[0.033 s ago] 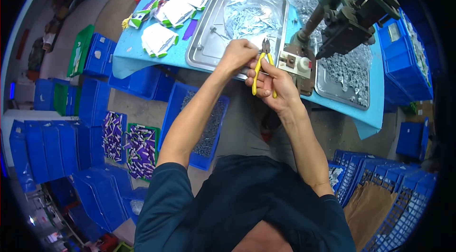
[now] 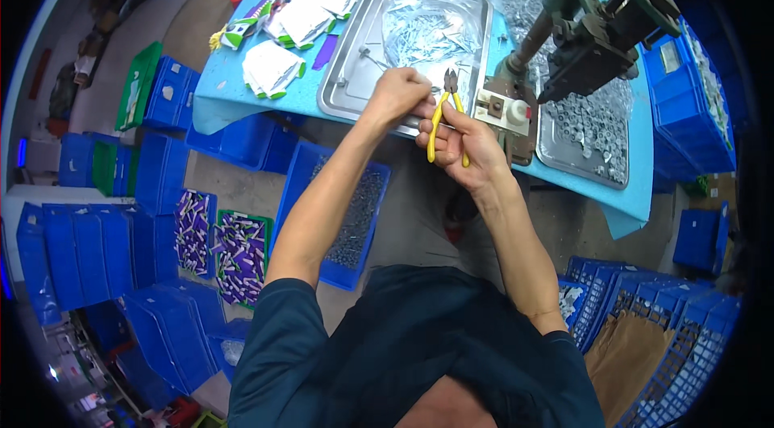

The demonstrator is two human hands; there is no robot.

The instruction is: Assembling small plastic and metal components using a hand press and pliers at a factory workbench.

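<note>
Cyan-covered worktop (image 2: 216, 105) carries everything at hand height, edge near the body, likely to keep the reach short. Bench press (image 2: 590, 57) stands to the right, its base just beside the right hand; probably set there to leave the middle free for handwork. Blue bin (image 2: 343, 276) of small metal parts sits below the worktop edge, seemingly for overflow or stock. Shallow steel tray (image 2: 343, 95) lies in front; its raised rim presumably stops loose bits rolling off. Smaller tray (image 2: 553, 147) right of the press pens in ring-like metal parts. Clear plastic bag (image 2: 431, 33) in the steel tray gathers slim metal pieces, likely so they don't scatter.

Right hand (image 2: 469, 142): grip wrapped around yellow-handled cutting pliers (image 2: 436, 126), handles spread, nose pointing away from the body, probably for control over the tips. Pliers are over the steel tray's near right edge. Left hand (image 2: 399, 96) is just beside the pliers, fingers curled; can't tell whether its grip pinches anything, fingertips too small and partly hidden.
</note>
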